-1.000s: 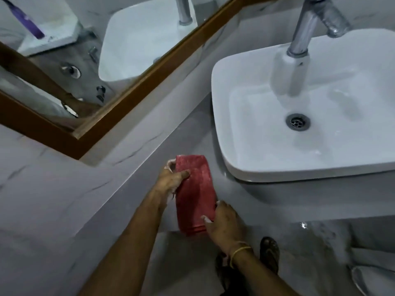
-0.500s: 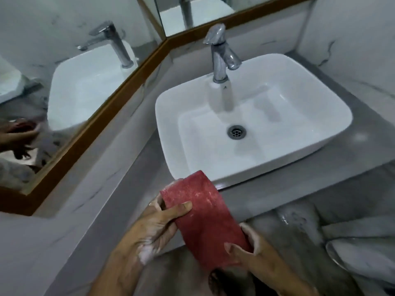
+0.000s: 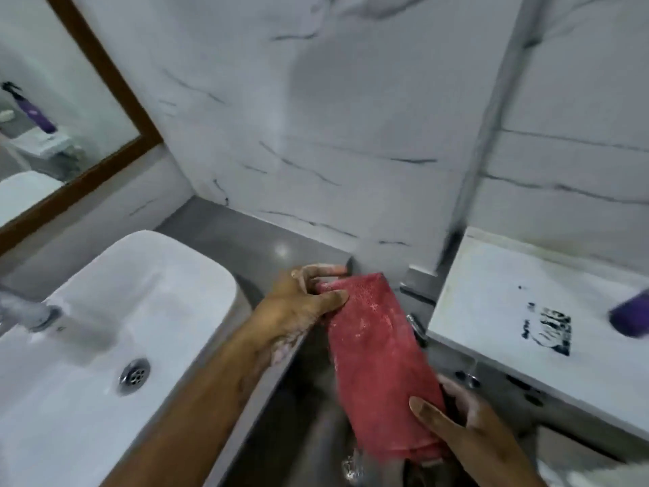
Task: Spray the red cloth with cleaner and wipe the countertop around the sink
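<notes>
A folded red cloth [image 3: 377,360] is stretched between both my hands, in the air past the right end of the grey countertop [image 3: 224,233]. My left hand [image 3: 302,304] pinches its upper end, thumb on top. My right hand [image 3: 453,427] grips its lower end from the right. The white basin [image 3: 196,286] sits on the countertop at the left, its drain and part of the tap showing. A blurred purple bottle [image 3: 628,318] lies at the right edge on a white toilet tank lid [image 3: 491,304].
Marble-patterned wall tiles [image 3: 333,117] rise behind the counter and the tank. A wood-framed mirror [image 3: 105,82] hangs at the upper left and reflects a purple bottle. The floor shows dark and blurred below my hands.
The view has swung right, from the sink's left side to its right end. Both hands carried the red cloth off the counter and now hold it in the air near the toilet tank.
</notes>
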A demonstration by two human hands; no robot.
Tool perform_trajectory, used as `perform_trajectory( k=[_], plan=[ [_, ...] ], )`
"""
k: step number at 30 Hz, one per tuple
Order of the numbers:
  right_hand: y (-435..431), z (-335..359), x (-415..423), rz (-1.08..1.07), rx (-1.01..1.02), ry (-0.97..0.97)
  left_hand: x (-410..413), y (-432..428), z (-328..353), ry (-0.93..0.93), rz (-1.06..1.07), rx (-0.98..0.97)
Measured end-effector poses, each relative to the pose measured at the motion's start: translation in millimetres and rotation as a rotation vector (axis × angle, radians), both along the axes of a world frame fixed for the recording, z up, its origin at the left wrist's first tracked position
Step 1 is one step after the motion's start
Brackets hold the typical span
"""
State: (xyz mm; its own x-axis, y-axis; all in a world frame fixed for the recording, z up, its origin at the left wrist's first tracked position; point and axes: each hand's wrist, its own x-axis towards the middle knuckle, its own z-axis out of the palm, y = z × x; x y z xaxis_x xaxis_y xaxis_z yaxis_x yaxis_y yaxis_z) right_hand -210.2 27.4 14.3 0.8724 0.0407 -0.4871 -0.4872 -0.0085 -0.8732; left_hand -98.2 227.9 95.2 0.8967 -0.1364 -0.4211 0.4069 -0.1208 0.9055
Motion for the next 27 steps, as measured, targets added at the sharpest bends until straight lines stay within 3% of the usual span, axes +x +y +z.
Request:
perform_trajectory(
  k=[7,9,13,16,18,23,27],
  plan=[
    [-107.4,-21.4,36.9,-0.407,0.031,-0.019,97.5,-194.9,-30.9,-0.213,-0.279,0.162],
    [-119.2,-32.3,54.3,-0.462,-0.067,-0.048,114.0,-231.3,-46.2,-0.316,-0.304,0.257],
    [-143.6,-64.7,84.5,-0.231,-0.554,-0.119,123.8,-276.5,-98.7,-0.438,-0.496,0.689],
    [-150.7,-82.2,89.3,-0.135,-0.717,-0.08,105.6,-274.6,-141.8,-0.353,-0.73,0.927],
    [-148.6,-86.6,89.1,-0.133,-0.781,-0.117,93.1,-266.7,-159.0,-0.369,-0.771,1.04],
    [-140.6,-83.9,88.1,-0.041,-0.976,-0.064,85.8,-266.2,-156.4,-0.456,-0.876,1.167],
    [-153.2,-49.0,104.5,0.019,-1.103,-0.038,97.4,-271.8,-118.4,-0.603,-0.895,1.1]
  ],
)
